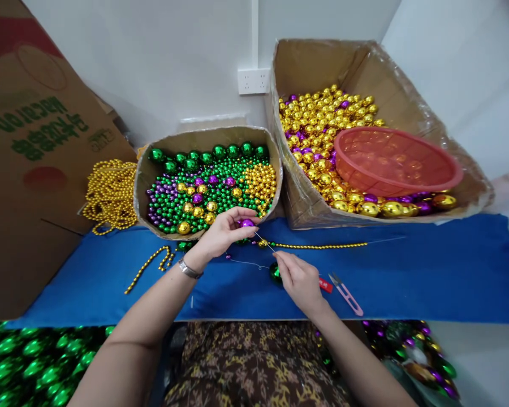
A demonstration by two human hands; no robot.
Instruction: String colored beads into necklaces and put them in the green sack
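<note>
My left hand (233,229) pinches a shiny purple bead (246,223) just in front of the smaller carton. Closed on a thin needle (265,240), my right hand (299,277) is at its lower end, and the tip reaches the purple bead. Behind the needle lies a gold bead (262,243), in line with a string of small gold beads (322,246) that runs right. A big green bead (275,272) sits beside my right fingers, partly hidden by them. White thread (246,263) with a small purple bead (228,256) on it loops across the blue cloth.
A carton (141,212) holds green, gold and purple beads. The larger carton (299,209) contains gold and purple beads and a red basin (441,181). Pink thread snips (351,299) lie right, near a red tag (326,285). Gold bead strands (110,192) are heaped left.
</note>
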